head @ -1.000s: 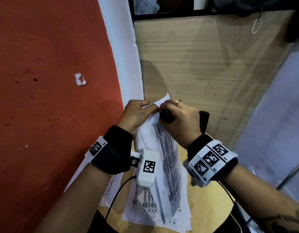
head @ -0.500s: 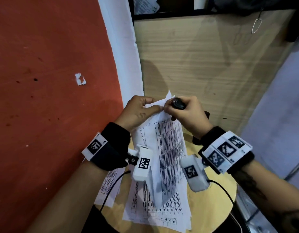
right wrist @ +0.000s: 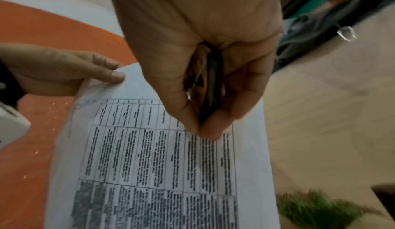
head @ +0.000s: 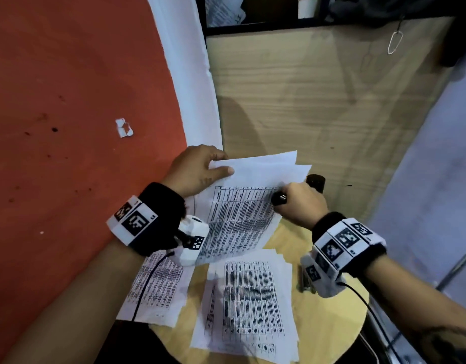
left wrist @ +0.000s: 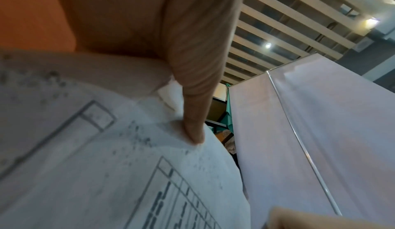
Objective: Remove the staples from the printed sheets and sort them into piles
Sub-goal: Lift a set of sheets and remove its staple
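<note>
White printed sheets (head: 242, 206) hang lengthwise from my left hand (head: 197, 172), pinching their top corner; my right hand (head: 297, 203), beside their right edge, grips a black staple remover (head: 279, 199).

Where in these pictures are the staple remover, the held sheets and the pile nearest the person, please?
staple remover (head: 279, 198): head view, its dark end protruding from the right fist.
held sheets (head: 242, 208): head view, printed table area.
nearest pile (head: 249, 303): head view, middle of top sheet.

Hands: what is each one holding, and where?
The left hand pinches the printed sheets at their top left corner. The right hand grips a black staple remover around its body.
</note>
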### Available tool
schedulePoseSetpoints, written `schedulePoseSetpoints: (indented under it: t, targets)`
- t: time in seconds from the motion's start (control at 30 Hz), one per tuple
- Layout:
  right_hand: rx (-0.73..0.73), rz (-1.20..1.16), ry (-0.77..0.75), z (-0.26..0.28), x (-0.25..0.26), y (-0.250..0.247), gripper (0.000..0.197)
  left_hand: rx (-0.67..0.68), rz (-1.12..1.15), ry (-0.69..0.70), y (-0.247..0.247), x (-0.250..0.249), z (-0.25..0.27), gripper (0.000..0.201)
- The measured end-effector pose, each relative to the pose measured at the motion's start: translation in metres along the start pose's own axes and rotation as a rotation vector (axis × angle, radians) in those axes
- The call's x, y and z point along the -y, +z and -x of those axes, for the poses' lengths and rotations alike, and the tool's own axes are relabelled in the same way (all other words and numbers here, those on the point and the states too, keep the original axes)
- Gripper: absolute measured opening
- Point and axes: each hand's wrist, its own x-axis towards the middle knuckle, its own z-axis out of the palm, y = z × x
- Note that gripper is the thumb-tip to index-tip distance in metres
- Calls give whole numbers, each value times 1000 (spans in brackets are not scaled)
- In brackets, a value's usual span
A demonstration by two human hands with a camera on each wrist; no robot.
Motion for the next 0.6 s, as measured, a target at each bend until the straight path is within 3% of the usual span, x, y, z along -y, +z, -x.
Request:
schedulePoseSetpoints:
  t: [0.1,0.17,0.3,0.4,0.5,0.6]
  targets:
    - [-5,-37,30,-6,-9,7,10,31,2,1,-7,6,1,52]
    - [-34,-148,84,-10,-19,9,18,61,17,15,-14,10,3,51]
    - [-91,-853,130,-12,-31,13,26,92,61,49,-31,18,4,43]
    - [-14,-1252,126,-13,-24,16,24,183,118,28,-47,21,7,23]
    - [88,-1376,70,-19,-17,23,28,237,225,-16,-62,22,14,8]
    - [172,-1489,111,-26,-7,30,20,166,330,-57,-69,34,17,23]
